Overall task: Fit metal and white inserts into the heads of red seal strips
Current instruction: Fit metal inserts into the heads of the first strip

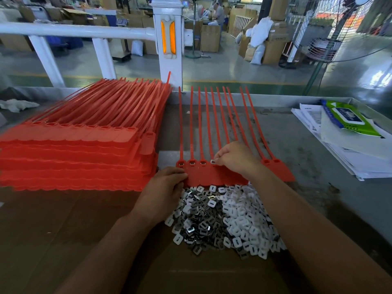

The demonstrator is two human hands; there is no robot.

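- While the right hand (pixel 233 158) pinches a metal insert (pixel 212 161) over the fourth head, the row of red seal strips (pixel 212 177) lies flat on the table (pixel 297 145), heads nearest the person.
- Left hand (pixel 165 187): curled fingers hold the row's left edge, likely to steady it.
- Loose inserts (pixel 222 219), metal and white: heaped touching the row, within easy reach.
- Spare stack (pixel 84 149): at left, apparently unfilled.

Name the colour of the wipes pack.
The wipes pack is green, lid white edged blue; head view.
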